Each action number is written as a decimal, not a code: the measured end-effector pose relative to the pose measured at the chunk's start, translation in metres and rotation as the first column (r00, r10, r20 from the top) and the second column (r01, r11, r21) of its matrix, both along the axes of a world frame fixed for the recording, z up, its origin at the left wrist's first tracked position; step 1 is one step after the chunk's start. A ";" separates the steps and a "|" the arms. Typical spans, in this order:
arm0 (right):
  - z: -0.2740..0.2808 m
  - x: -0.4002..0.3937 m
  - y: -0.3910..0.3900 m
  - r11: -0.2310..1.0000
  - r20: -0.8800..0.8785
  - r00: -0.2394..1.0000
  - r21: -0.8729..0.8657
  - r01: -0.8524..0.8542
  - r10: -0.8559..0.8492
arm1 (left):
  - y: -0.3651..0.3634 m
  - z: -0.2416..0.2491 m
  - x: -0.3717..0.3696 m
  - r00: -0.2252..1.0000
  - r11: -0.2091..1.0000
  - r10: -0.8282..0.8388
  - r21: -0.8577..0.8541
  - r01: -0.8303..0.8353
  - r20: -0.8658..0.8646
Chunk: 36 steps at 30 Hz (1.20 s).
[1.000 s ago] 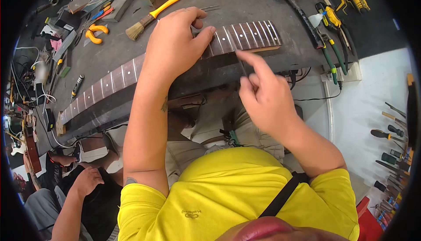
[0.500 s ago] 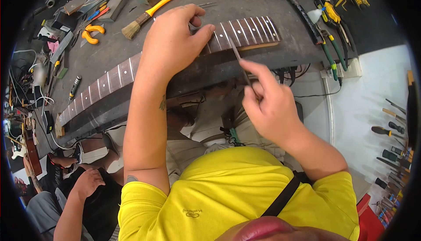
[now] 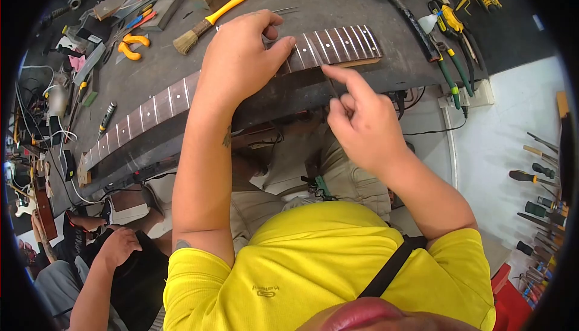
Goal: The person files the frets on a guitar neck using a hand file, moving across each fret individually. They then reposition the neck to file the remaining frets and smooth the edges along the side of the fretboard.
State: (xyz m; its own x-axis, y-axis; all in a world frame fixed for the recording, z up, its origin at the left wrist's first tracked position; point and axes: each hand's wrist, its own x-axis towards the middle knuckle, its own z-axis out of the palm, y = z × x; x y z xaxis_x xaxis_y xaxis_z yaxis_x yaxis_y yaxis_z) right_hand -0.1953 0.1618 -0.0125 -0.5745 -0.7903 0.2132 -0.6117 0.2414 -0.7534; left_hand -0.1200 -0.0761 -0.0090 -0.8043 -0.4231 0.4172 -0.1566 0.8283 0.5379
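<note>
A long guitar neck (image 3: pixel 155 109) lies along the near edge of the workbench, its dark fretboard up, with metal frets and white dot inlays. My left hand (image 3: pixel 244 53) rests over its middle, fingers curled and thumb on the fretboard, holding the neck down; the part beneath is hidden. At the neck's near edge, right of my left hand, is my right hand (image 3: pixel 368 123). It is closed on a thin metal file (image 3: pixel 330 87), index finger stretched along it. Only a short length of the file shows, and its tip is hidden.
Beyond the neck lie a yellow-handled brush (image 3: pixel 208 22), orange-handled pliers (image 3: pixel 134 47) and a hammer (image 3: pixel 407 14). Green-handled pliers (image 3: pixel 453 75) lie at right. A small screwdriver (image 3: pixel 107 117) sits left. Tools hang on the white wall (image 3: pixel 512 126). Another person's hand (image 3: pixel 120 248) is at lower left.
My right hand has drawn the file back toward me and slightly left; its blade no longer shows across the fretboard. My left hand stays on the neck.
</note>
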 end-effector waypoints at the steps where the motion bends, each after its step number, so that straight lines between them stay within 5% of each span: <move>1: 0.001 0.007 0.010 1.000 -0.005 1.000 0.019 -0.001 0.001 | 0.001 0.000 0.001 1.000 1.000 -0.007 0.001 0.007 -0.011; 24: 0.018 -0.007 -0.017 0.999 0.017 0.999 0.028 0.034 -0.034 | 0.001 0.003 0.001 1.000 1.000 -0.022 0.012 0.022 0.009; 28: 0.035 0.000 0.000 0.971 0.137 0.990 0.239 0.001 -0.035 | 0.003 0.006 0.004 0.999 1.000 -0.026 -0.005 0.026 0.021; 30: 0.026 -0.013 -0.018 0.995 -0.030 0.999 0.102 0.013 -0.010 | 0.002 0.002 0.001 0.999 0.998 -0.047 0.032 0.046 0.019; 36: 0.041 -0.006 -0.005 0.986 -0.010 1.000 0.169 0.003 -0.001 | 0.004 0.007 0.003 0.998 0.999 -0.051 0.003 0.051 0.029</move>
